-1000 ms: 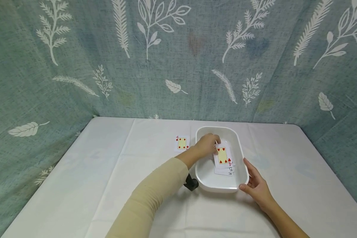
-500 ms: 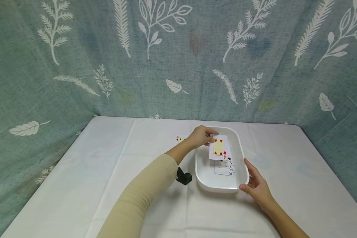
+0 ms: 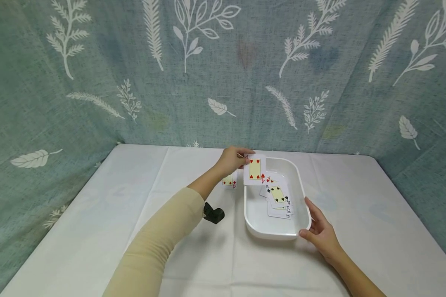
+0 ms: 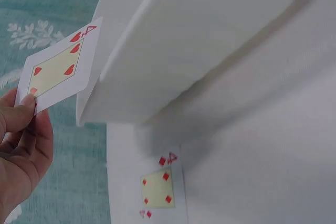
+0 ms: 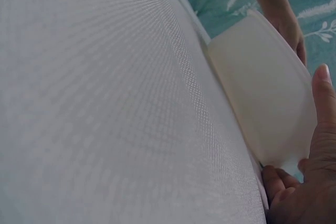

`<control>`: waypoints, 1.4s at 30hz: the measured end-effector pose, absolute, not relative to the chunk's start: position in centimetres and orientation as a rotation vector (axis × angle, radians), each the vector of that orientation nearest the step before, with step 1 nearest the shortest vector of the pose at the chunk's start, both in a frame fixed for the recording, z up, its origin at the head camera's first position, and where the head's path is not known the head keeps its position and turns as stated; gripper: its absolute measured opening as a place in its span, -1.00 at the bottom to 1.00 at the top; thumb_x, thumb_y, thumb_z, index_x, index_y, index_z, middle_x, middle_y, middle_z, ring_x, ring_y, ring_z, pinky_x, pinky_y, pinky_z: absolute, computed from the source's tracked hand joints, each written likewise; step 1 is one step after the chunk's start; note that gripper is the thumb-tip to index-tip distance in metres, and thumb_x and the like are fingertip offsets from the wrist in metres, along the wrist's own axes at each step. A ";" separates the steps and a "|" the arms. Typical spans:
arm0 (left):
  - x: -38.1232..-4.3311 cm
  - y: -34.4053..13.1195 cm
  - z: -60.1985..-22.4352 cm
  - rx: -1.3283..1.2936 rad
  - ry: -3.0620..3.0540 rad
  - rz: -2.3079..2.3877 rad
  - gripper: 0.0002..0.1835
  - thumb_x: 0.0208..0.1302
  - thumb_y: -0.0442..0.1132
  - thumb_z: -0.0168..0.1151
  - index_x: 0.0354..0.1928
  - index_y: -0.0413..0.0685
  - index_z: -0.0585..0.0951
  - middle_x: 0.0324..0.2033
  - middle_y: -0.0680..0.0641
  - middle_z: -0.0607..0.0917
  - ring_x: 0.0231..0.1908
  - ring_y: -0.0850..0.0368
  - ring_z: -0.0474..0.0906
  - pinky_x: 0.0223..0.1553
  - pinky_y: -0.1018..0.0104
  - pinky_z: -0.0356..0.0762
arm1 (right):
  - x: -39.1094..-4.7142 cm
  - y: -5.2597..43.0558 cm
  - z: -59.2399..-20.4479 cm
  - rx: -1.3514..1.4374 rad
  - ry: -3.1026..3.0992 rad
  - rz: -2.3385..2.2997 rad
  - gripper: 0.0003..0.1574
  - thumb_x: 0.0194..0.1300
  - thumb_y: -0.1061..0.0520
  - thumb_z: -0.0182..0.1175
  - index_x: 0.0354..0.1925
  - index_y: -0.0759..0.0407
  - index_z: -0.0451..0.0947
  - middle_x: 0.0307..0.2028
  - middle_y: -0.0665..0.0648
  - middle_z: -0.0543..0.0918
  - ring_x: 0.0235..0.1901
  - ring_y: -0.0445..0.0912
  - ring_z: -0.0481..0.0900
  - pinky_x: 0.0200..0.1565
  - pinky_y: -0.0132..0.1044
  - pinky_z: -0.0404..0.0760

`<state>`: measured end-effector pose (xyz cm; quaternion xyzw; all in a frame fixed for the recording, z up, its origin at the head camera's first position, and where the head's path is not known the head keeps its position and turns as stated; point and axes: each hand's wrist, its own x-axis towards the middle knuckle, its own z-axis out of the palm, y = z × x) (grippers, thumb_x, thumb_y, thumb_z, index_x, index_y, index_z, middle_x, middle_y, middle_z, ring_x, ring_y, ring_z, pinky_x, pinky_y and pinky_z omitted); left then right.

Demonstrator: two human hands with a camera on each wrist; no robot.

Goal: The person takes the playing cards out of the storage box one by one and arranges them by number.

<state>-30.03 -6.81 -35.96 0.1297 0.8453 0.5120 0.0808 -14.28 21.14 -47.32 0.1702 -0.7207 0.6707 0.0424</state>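
Between the thumb and fingers of my left hand (image 3: 230,161) is a four of hearts playing card (image 3: 254,171), face up over the left rim of a white plastic tub (image 3: 260,225). The left wrist view shows the pinched four of hearts (image 4: 52,74) at its lower edge. My right hand (image 3: 319,235) holds the tub's near right corner, thumb at the near side and fingers along the right wall. Inside the tub, overlapping cards lie face up, a four of spades (image 3: 277,195) on top. A four of diamonds (image 4: 157,190) lies on the cloth just left of the tub.
A white cloth (image 3: 163,247) covers the table. Behind it hangs a green curtain (image 3: 223,82) with white leaf prints. A black device (image 3: 213,214) shows at the left wrist.
My left hand has lifted the four of hearts off the cards and moved it left to the tub's rim, uncovering the four of spades. My right hand stays at the corner.
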 end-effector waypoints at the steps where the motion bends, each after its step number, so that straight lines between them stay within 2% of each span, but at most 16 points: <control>1: -30.1 -7.2 -35.8 0.387 2.531 1.533 -0.67 0.28 -0.35 0.19 0.09 -0.06 0.61 -0.18 -0.13 0.57 -0.19 0.07 0.57 -0.21 0.32 0.62 | -14.3 21.2 -47.3 0.521 -2.205 2.052 0.08 0.05 0.44 0.30 0.45 0.19 0.01 0.28 -0.15 0.34 -0.07 -0.22 0.58 -0.19 -0.45 0.60; 6: -30.4 -9.1 -35.2 0.360 2.532 1.545 -0.66 0.31 -0.36 0.16 0.12 -0.08 0.59 -0.17 -0.16 0.57 -0.18 0.00 0.56 -0.12 0.17 0.61 | -14.3 21.2 -47.4 0.532 -2.204 2.053 0.08 0.07 0.41 0.32 0.45 0.19 0.01 0.29 -0.13 0.33 -0.06 -0.22 0.57 -0.18 -0.45 0.59; 13: -31.0 -11.8 -35.2 0.271 2.576 1.522 -0.64 0.32 -0.38 0.14 0.14 -0.08 0.57 -0.06 -0.17 0.58 -0.14 0.02 0.54 -0.10 0.19 0.59 | -14.3 21.3 -47.2 0.520 -2.218 2.035 0.08 0.07 0.43 0.31 0.45 0.18 0.02 0.30 -0.09 0.32 -0.04 -0.23 0.56 -0.16 -0.46 0.59; 17: -31.2 -13.3 -35.4 0.211 2.567 1.550 -0.64 0.33 -0.40 0.11 0.16 -0.12 0.56 -0.05 -0.21 0.56 -0.08 -0.01 0.52 -0.03 0.11 0.56 | -14.2 21.3 -47.3 0.512 -2.213 2.037 0.08 0.06 0.43 0.30 0.45 0.18 0.02 0.30 -0.12 0.32 -0.04 -0.24 0.56 -0.15 -0.46 0.59; 25: -31.2 -16.4 -36.1 0.112 2.585 1.504 -0.66 0.35 -0.39 0.08 0.15 -0.12 0.56 -0.10 -0.18 0.51 -0.09 0.00 0.49 -0.02 0.12 0.55 | -14.3 21.2 -47.4 0.531 -2.201 2.049 0.08 0.06 0.47 0.28 0.45 0.19 0.00 0.31 -0.13 0.30 -0.02 -0.26 0.55 -0.15 -0.46 0.59; 32: -31.3 -18.1 -36.5 0.064 2.599 1.476 -0.66 0.35 -0.40 0.07 0.13 -0.12 0.57 -0.11 -0.18 0.52 -0.12 0.02 0.49 -0.09 0.19 0.56 | -14.3 21.3 -47.3 0.545 -2.186 2.062 0.07 0.07 0.43 0.30 0.45 0.20 0.00 0.30 -0.14 0.31 -0.02 -0.25 0.56 -0.15 -0.47 0.58; 37: -31.3 -18.7 -37.3 0.047 2.607 1.449 -0.67 0.35 -0.41 0.08 0.13 -0.14 0.57 -0.13 -0.18 0.54 -0.13 0.01 0.48 -0.08 0.15 0.54 | -14.3 21.3 -47.3 0.553 -2.190 2.053 0.08 0.07 0.43 0.31 0.45 0.21 0.00 0.30 -0.12 0.32 -0.04 -0.24 0.56 -0.17 -0.47 0.58; 42: -31.3 -19.0 -38.1 0.009 2.585 1.457 -0.66 0.35 -0.41 0.08 0.14 -0.16 0.56 -0.22 -0.13 0.54 -0.25 0.07 0.43 -0.10 0.11 0.49 | -14.3 21.3 -47.3 0.531 -2.211 2.039 0.08 0.07 0.44 0.30 0.45 0.18 0.00 0.32 -0.04 0.29 -0.04 -0.24 0.56 -0.17 -0.47 0.58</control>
